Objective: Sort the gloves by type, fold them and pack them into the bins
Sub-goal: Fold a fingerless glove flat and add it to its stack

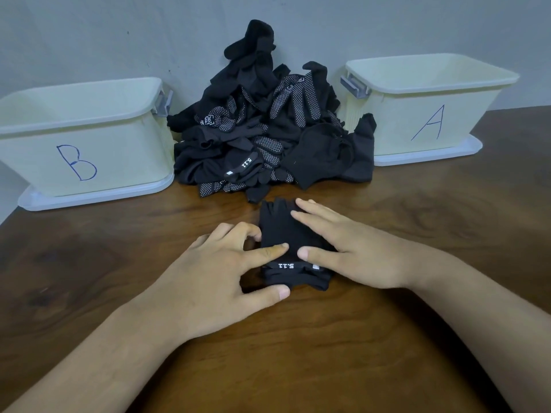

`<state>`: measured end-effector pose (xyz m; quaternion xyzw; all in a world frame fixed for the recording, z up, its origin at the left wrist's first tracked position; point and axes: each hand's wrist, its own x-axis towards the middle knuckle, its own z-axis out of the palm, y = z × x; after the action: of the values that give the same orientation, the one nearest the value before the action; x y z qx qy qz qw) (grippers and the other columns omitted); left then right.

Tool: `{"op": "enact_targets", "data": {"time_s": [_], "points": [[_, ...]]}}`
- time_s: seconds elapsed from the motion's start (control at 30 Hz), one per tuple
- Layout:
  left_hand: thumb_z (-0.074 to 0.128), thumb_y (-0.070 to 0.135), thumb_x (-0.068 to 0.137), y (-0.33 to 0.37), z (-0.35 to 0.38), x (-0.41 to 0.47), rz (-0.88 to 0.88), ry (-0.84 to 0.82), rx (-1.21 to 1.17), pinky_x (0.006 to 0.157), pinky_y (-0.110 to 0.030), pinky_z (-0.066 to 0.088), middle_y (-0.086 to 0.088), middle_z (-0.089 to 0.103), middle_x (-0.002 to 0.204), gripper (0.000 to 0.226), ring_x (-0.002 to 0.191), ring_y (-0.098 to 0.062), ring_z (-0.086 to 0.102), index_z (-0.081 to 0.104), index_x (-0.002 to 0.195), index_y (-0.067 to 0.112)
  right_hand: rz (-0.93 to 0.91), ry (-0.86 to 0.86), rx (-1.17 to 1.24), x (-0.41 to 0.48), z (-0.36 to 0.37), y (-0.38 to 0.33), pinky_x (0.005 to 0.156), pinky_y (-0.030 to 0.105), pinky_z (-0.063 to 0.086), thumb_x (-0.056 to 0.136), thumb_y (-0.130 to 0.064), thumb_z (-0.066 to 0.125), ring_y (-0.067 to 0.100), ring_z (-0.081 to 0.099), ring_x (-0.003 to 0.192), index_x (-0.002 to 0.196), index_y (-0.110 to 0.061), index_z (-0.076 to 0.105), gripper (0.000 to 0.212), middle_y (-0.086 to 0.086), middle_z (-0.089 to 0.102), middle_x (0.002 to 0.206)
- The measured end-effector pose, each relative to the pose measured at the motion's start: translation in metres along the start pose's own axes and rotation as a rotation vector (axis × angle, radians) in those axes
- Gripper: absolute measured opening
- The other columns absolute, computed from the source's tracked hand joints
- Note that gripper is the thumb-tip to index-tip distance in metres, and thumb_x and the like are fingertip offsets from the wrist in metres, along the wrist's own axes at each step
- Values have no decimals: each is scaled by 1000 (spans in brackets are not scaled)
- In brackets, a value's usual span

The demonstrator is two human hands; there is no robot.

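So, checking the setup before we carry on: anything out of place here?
Nothing damaged. The glove pile is a loose heap against the wall; one black glove at its right edge leans on bin A from outside. The left hand grips a 5.11 glove, the right hand presses it.

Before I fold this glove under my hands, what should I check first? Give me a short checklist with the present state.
1. The glove lies flat on the table: ok.
2. Both hands on it: ok; right hand presses flat, left hand pinches the cuff end.
3. Type readable: ok; 5.11 label shows.
4. Single glove or stacked pair: cannot tell.
5. Tops of bin A and bin B open: ok.
6. Which bin takes this type: cannot tell.
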<state>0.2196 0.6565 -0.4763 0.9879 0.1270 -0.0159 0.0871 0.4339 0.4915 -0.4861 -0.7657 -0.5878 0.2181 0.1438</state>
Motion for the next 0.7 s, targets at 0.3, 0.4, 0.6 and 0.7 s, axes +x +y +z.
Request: {"op": "enact_targets", "data": {"time_s": [0.3, 0.4, 0.6, 0.7], "points": [[42, 51, 109, 2, 3, 13, -146, 478, -545, 95, -16, 39, 25, 64, 109, 39, 116, 2, 56, 79, 106, 39, 51, -63, -252, 4, 3, -1, 132, 33, -10, 94, -84, 23, -9, -35, 150, 166, -42, -17, 92, -22, -33, 169], [48, 34, 111, 9, -2, 31, -100, 513, -591, 99, -9, 41, 25, 68, 122, 26, 121, 8, 58, 68, 129, 35, 54, -57, -249, 6, 4, -2, 132, 35, -10, 93, -85, 24, -8, -35, 150, 166, -42, -17, 94, -21, -33, 169], [38, 48, 112, 14, 17, 55, -66, 54, -431, 132, -32, 13, 21, 20, 173, 59, 157, 7, 10, 18, 167, 42, 50, -74, -245, 1, 2, -1, 132, 39, -13, 96, -83, 22, -6, -36, 151, 165, -40, -20, 92, -21, -34, 169], [18, 60, 110, 11, 24, 48, -23, -52, -179, 132, -35, -7, 27, -16, 172, 67, 152, 12, -24, -8, 168, 40, 62, -84, -253, -2, 2, 0, 131, 45, -14, 96, -84, 18, -3, -36, 152, 164, -44, -22, 88, -22, -35, 168]]}}
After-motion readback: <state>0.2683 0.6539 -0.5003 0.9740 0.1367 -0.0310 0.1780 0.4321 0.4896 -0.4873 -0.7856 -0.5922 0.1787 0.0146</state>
